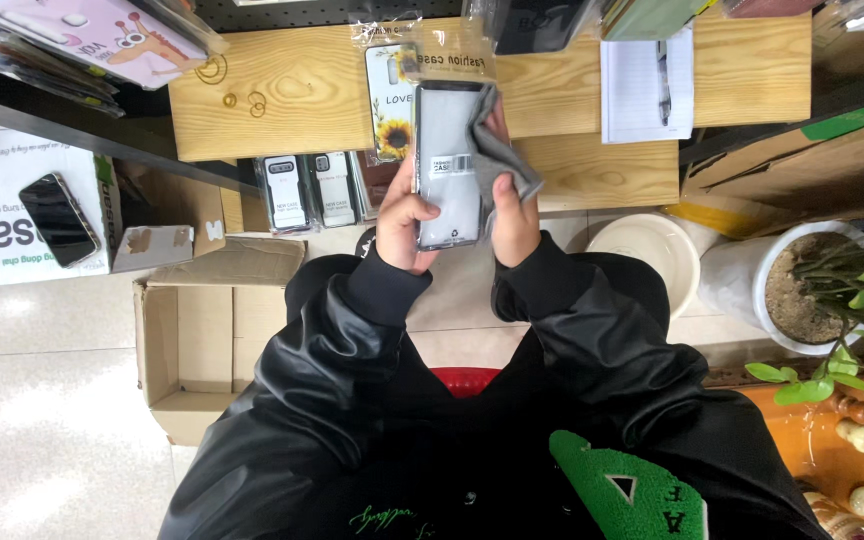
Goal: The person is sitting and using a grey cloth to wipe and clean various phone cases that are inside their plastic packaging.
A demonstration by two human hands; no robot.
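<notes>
Head view: packaged phone case [447, 165] held upright, long axis pointing away from body, above front edge of wooden surface [282, 95]. Left hand [402, 220] curled around case's left edge. Right hand [512, 215] pinches grey cloth [500, 150] against case's right side, fingers closed.

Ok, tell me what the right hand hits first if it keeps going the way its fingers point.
The right hand, holding a grey cloth against the packaged phone case, points up the picture toward the wooden shelf. It would probably meet that shelf's edge first, though depth is unclear.
</notes>
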